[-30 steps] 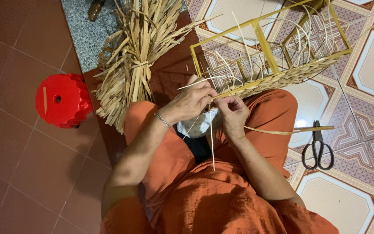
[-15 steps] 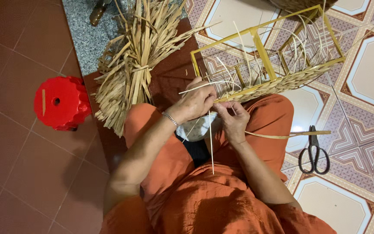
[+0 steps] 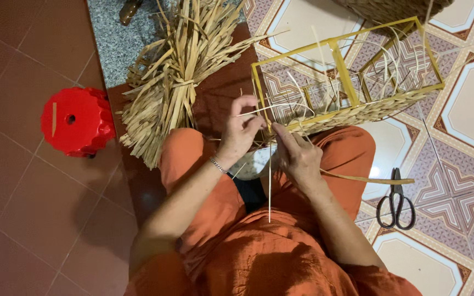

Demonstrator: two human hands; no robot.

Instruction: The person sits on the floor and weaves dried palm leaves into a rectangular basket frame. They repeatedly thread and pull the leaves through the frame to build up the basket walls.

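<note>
My left hand (image 3: pixel 241 131) pinches a thin pale straw strand (image 3: pixel 259 109) between thumb and curled fingers, drawing it level toward the near corner of the yellow frame (image 3: pixel 342 71). A second ago both hands sat lower and closer over my knee; now they have risen to the frame's bottom edge, and the frame itself has swung nearer to me, so I judge the weaving has moved along to this corner. My right hand (image 3: pixel 297 153) is mostly closed, fingertips pressed on the woven band (image 3: pixel 368 112), with a long thin strand (image 3: pixel 270 175) hanging straight down between the hands.

The frame is a box of slim, smooth yellow bars, resting against my orange-clad knees on the floor. Its lower rim is already wrapped in coarse, braided straw, and stiff pale strands stand up from it like ribs. A flat dry strip (image 3: pixel 368 178) lies across my right thigh. Black scissors (image 3: pixel 395 200) rest on the patterned tiles, a tied bundle of rough straw (image 3: pixel 176 82) lies to the left, and a red plastic stool (image 3: pixel 76 120) stands beyond it.
</note>
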